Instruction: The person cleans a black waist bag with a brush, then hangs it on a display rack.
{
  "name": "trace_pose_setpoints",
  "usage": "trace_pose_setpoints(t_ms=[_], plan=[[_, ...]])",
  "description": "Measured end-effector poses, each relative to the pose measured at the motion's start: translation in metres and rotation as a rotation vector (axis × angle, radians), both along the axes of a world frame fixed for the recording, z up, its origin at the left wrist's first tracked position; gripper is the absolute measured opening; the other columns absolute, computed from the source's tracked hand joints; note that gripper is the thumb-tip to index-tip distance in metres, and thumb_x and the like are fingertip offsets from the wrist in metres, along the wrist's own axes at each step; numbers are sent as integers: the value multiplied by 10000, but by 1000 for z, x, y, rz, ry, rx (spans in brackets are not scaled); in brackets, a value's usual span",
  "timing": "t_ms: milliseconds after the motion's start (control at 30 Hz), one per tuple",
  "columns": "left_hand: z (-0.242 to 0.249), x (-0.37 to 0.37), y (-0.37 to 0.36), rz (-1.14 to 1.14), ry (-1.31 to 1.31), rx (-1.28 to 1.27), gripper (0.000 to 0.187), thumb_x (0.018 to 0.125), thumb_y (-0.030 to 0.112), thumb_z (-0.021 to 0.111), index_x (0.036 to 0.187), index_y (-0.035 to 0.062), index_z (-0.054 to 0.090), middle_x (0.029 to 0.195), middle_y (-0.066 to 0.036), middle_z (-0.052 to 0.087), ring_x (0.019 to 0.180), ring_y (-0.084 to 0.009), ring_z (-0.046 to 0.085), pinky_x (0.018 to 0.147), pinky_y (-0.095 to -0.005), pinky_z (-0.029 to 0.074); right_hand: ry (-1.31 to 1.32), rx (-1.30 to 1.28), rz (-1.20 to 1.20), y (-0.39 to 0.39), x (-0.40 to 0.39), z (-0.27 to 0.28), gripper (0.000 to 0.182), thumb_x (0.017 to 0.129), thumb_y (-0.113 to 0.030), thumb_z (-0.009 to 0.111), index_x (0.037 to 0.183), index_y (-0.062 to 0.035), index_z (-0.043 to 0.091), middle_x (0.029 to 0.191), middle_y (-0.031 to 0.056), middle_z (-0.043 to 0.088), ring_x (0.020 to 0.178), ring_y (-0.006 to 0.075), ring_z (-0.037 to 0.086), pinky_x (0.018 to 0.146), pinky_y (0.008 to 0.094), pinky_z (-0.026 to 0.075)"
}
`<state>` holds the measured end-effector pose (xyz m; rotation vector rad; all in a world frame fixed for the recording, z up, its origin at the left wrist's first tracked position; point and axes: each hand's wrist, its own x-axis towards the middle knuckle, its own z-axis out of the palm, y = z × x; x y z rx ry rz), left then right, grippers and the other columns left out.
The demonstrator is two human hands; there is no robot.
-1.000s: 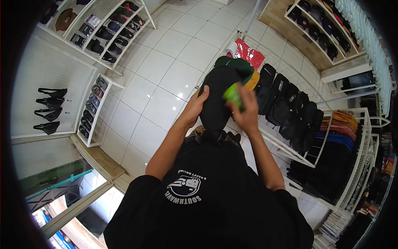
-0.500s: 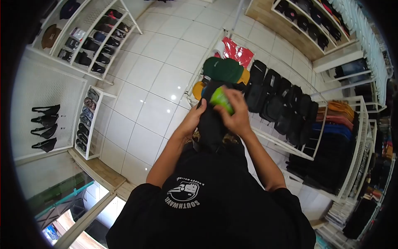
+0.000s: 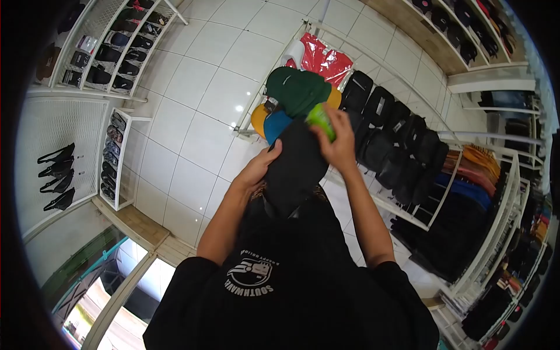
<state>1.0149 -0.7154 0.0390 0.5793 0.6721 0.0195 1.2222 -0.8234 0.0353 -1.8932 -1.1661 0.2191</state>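
Observation:
My left hand (image 3: 259,166) grips the left side of a black fabric bag (image 3: 297,166), thumb on top, in front of my body. Dark strap-like ends hang at its near end. In my right hand (image 3: 339,140) is a bright green, palm-sized block (image 3: 320,121), held by its edges at the bag's upper right edge. Which kind of tool the block is, I cannot tell. Just beyond the bag lie a dark green cap (image 3: 294,90), a blue cap (image 3: 276,125) and a yellow cap (image 3: 259,121).
Rows of black bags (image 3: 382,111) lie on a white rack (image 3: 402,217) to the right, with a red packaged garment (image 3: 324,58) at its far end. Shelves of caps (image 3: 114,55) and a sandal rack (image 3: 121,157) stand left. Folded clothes (image 3: 472,175) are at right.
The black bag now shows a broader face to me. My right hand with the green block has moved slightly up and right, to the bag's edge. The view has shifted, showing the blue cap more.

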Motion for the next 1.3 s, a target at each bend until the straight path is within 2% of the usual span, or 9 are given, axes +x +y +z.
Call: trace_pose_setpoints(t_ms=[133,367,633,867,900,1033,1100,1167,1300], plan=[[11,31,6,18,54,100,686,1034,465,570,1490,-21,411,1376,-122,579,1229,-173,581,1050,-291,462,163,-102,-268,22,108,-61,575,826,-307,815,1292,-15,647,1145,197,631,1068,368,630,936,415,501],[-13,82,24,143,244,133,700,999,437,638,1498,-4,423,1407,-122,565,1270,-202,559,1083,-310,431,0,-326,-20,117,221,-154,630,739,-300,844,1279,-45,643,1216,201,632,1162,370,610,1006,447,487],[15,80,12,244,429,121,678,1003,389,636,1494,-30,427,1393,-142,585,1282,-227,555,1106,-326,410,-29,-470,122,186,227,-247,621,721,-216,874,1290,-126,642,1249,187,617,1180,381,597,1009,465,490],[5,72,9,258,414,133,655,955,226,719,1493,-16,434,1360,-133,607,1244,-212,580,1086,-344,446,-123,-321,25,175,224,-261,662,768,-368,867,1310,-60,646,1194,206,662,1100,351,639,963,427,504],[7,71,11,260,413,138,655,955,226,719,1493,-16,434,1360,-133,607,1244,-212,580,1086,-344,446,-123,-315,25,172,221,-244,662,768,-368,867,1310,-60,646,1194,206,662,1100,351,639,963,427,504],[19,61,16,92,358,372,650,932,156,743,1505,54,455,1340,-100,626,1207,-167,597,1046,-332,477,531,-35,-20,131,180,-140,361,979,-311,701,1196,-23,693,1005,79,703,859,153,654,772,269,516],[25,56,16,55,366,442,646,927,135,747,1505,75,465,1328,-85,636,1183,-146,605,1023,-330,491,592,-214,31,103,152,-96,314,1018,-290,650,1168,-19,700,894,34,690,786,99,614,736,235,478],[30,49,16,77,226,869,622,908,75,750,1476,50,497,1256,-93,664,1124,-164,625,994,-315,498,680,-326,114,80,122,-69,400,1042,-378,585,1252,-48,665,891,49,689,774,97,625,671,225,490],[70,26,23,-79,284,1087,671,841,5,754,1466,102,529,1198,-128,676,1032,-234,657,922,-345,520,1087,-459,126,70,66,4,525,1044,-470,525,1415,-99,546,961,70,685,751,118,638,615,254,531]])
